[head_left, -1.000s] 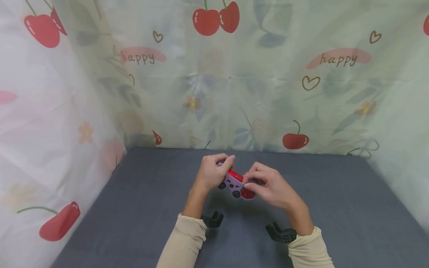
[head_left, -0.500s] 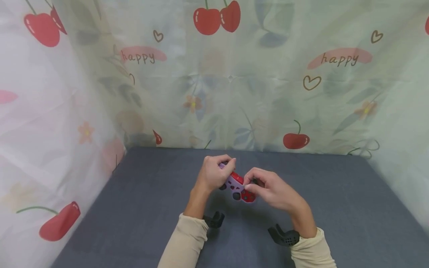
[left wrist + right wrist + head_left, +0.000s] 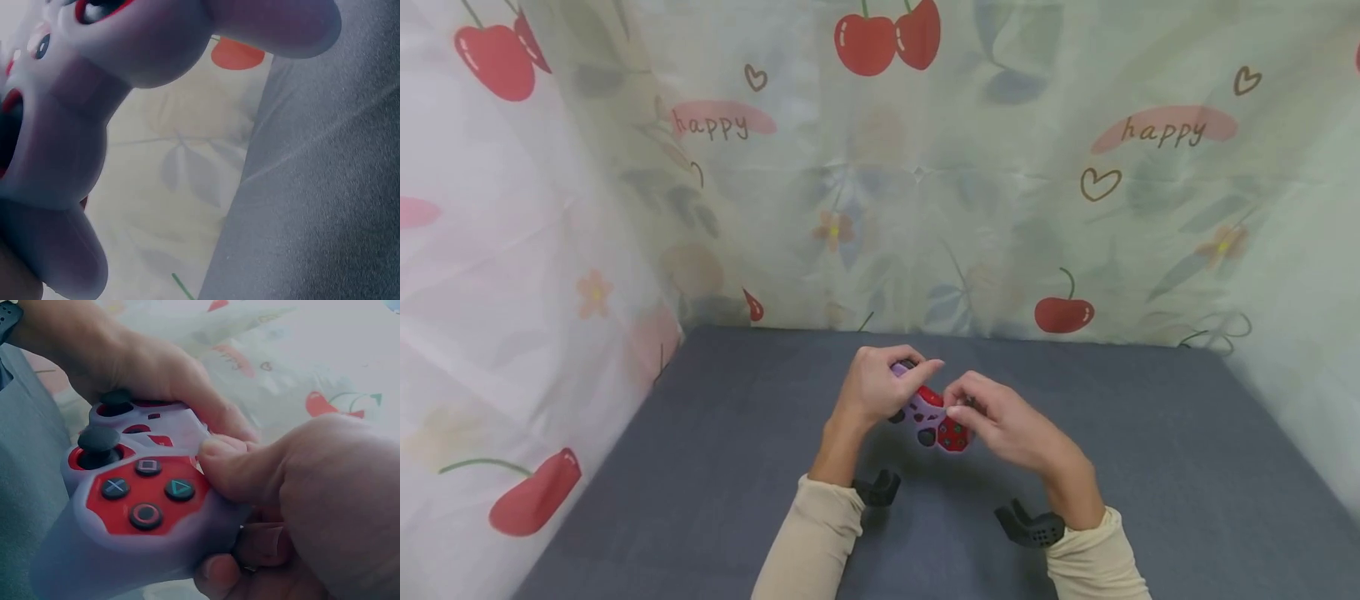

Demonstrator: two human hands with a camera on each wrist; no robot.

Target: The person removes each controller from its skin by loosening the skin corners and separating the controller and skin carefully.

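Note:
A red game controller (image 3: 953,435) sits in a pale purple soft cover (image 3: 125,556), held above the table between both hands. My left hand (image 3: 880,387) grips its left end, thumb stretched along the top edge. At the right end, my right hand (image 3: 1011,421) pinches the cover's upper edge between thumb and fingers, beside the red button panel (image 3: 150,481). Black thumbsticks (image 3: 99,440) poke through openings in the cover. The left wrist view shows the purple cover (image 3: 56,150) close up, with its two handle ends; the left fingers are mostly hidden there.
A dark grey cloth-covered table (image 3: 737,467) lies under the hands. Cherry-patterned curtains (image 3: 917,208) enclose its back and sides. Black wrist mounts (image 3: 1030,527) hang below both forearms.
The controller has tilted slightly, turning its button panel more toward the head camera. My left thumb has straightened to the right. The right hand keeps its pinch at the cover's edge.

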